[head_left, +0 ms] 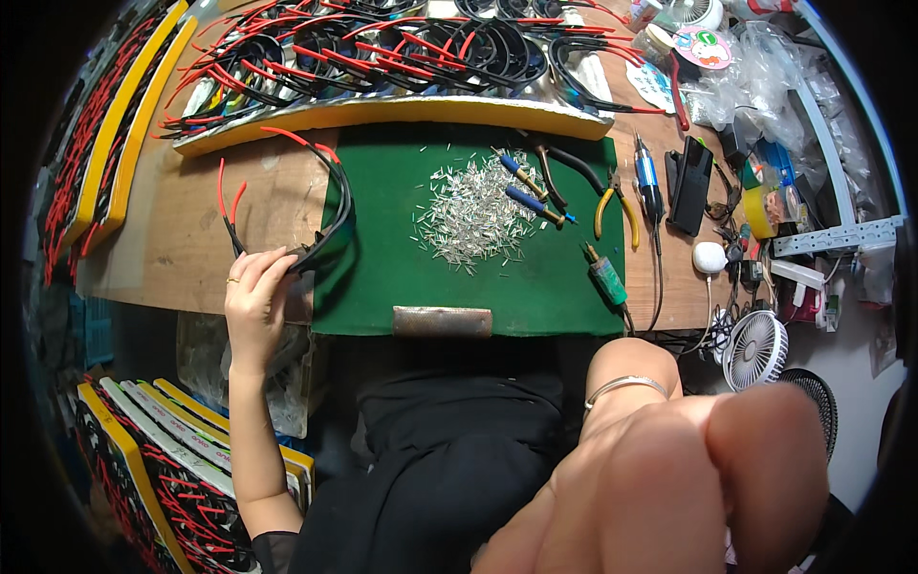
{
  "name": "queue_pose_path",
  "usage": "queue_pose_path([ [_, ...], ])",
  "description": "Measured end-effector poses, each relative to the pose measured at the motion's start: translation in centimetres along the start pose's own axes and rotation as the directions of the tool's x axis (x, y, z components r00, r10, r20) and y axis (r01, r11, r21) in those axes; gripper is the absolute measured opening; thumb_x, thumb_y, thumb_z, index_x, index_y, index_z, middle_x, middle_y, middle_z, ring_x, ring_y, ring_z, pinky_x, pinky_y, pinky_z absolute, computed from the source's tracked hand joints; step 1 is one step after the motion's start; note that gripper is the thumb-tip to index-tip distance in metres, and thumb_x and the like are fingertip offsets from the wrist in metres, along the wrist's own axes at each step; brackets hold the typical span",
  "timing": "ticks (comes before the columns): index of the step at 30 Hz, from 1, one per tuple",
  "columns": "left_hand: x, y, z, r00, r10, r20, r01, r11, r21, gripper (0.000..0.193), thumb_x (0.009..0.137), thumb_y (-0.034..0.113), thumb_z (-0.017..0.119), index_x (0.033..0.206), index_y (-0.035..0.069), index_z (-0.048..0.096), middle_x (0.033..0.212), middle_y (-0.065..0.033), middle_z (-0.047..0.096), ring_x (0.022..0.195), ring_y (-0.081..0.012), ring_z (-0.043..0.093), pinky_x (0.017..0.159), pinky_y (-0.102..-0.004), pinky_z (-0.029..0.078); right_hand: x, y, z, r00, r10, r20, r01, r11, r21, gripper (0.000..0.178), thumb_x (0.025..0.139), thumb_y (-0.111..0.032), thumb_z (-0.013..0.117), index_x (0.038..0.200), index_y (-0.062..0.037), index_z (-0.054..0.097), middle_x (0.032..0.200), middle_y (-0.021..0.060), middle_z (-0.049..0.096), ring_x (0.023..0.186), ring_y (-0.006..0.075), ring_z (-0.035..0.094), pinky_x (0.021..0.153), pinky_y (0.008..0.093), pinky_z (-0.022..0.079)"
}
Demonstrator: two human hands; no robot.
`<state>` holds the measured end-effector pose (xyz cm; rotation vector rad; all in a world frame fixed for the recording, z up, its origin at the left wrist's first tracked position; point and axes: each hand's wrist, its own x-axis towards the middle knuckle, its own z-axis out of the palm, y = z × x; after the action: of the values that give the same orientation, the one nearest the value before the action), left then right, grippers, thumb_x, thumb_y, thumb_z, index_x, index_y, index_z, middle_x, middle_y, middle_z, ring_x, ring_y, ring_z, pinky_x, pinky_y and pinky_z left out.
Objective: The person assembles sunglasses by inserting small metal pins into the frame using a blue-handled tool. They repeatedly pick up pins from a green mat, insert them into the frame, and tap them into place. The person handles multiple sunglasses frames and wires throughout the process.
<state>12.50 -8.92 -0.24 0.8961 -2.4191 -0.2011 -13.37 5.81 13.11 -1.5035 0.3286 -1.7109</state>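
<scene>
At the left end of the green mat [373, 287], my left hand [256, 292] is closed on black eyeglass frames [330, 234] whose thin arms end in red tips. They stand up from my fingers, over the mat's left edge. My right hand [660, 469] looms large and blurred at the lower right, raised close to the camera. Its fingers are curled, and whatever they grip, if anything, is hidden. A heap of small silvery pins [469, 220] lies on the mat. Two blue-handled screwdrivers [531, 201] rest on the heap's right side.
Behind the mat stands a yellow-edged tray [402, 113] packed with similar red-tipped frames. Pliers [564, 158], yellow-handled cutters [617, 210], a green-handled tool [606, 277] and a blue corded tool [648, 182] lie to the right. More loaded trays [143, 459] stand at lower left. A small fan [755, 349] is at right.
</scene>
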Motion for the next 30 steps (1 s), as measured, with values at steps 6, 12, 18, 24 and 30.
queue_pose_path([
  [6, 0.3, -0.7, -1.8, 0.995, -0.09, -0.053, 0.086, 0.993, -0.076, 0.023, 0.07, -0.005, 0.057, 0.091, 0.004, 0.063, 0.092, -0.0094, 0.062, 0.089, -0.026, 0.057, 0.086, -0.0369, 0.041, 1.1, 1.0, 0.7, 0.991, -0.098, 0.086, 0.1, 0.995, -0.018, 0.011, 0.076, -0.014, 0.051, 0.083, -0.0048, 0.053, 0.078, 0.0084, 0.054, 0.073, 0.025, 0.054, 0.072, 0.0328, 0.044],
  [12, 1.4, -1.2, -3.5, 0.997, -0.025, -0.069, 0.023, 0.999, -0.028, 0.021, 0.07, 0.0, 0.062, 0.089, 0.008, 0.064, 0.092, -0.0061, 0.062, 0.091, -0.0241, 0.056, 0.092, -0.043, 0.037, -2.5, 11.1, -2.4, 0.966, 0.255, 0.052, -0.146, 0.697, -0.702, 0.012, 0.076, -0.006, 0.056, 0.088, -0.0032, 0.056, 0.083, 0.0089, 0.054, 0.074, 0.0252, 0.054, 0.069, 0.0319, 0.045],
  [18, 1.2, 1.9, -5.8, 0.971, 0.212, -0.111, -0.196, 0.97, 0.141, 0.018, 0.065, 0.007, 0.065, 0.081, 0.014, 0.066, 0.091, -0.0005, 0.063, 0.09, -0.0204, 0.056, 0.095, -0.0461, 0.036, -2.6, 11.2, -4.5, 0.699, 0.619, -0.358, -0.692, 0.711, -0.122, 0.029, 0.091, -0.017, 0.049, 0.113, 0.0011, 0.048, 0.092, 0.0048, 0.054, 0.072, 0.0067, 0.051, 0.063, 0.0203, 0.045],
  [24, 2.6, 6.2, -2.4, 0.887, 0.462, 0.027, -0.461, 0.887, -0.032, 0.018, 0.064, 0.012, 0.064, 0.082, 0.014, 0.064, 0.087, 0.0011, 0.062, 0.084, -0.0163, 0.057, 0.093, -0.046, 0.041, -5.5, 6.6, -6.1, 0.633, 0.742, -0.22, -0.77, 0.634, -0.076, 0.023, 0.09, -0.017, 0.051, 0.107, -0.0027, 0.055, 0.086, 0.0011, 0.059, 0.063, 0.0025, 0.045, 0.055, 0.0165, 0.039],
  [30, 4.5, 8.5, 1.5, 0.791, 0.606, 0.084, -0.582, 0.788, -0.202, 0.017, 0.066, 0.012, 0.061, 0.083, 0.012, 0.061, 0.088, -0.0012, 0.061, 0.088, -0.0184, 0.057, 0.091, -0.0467, 0.042, -7.7, 3.4, -7.2, 0.465, 0.862, -0.201, -0.885, 0.448, -0.125, 0.018, 0.09, -0.02, 0.05, 0.089, -0.0035, 0.055, 0.075, 0.0005, 0.057, 0.057, 0.004, 0.046, 0.051, 0.0175, 0.039],
])
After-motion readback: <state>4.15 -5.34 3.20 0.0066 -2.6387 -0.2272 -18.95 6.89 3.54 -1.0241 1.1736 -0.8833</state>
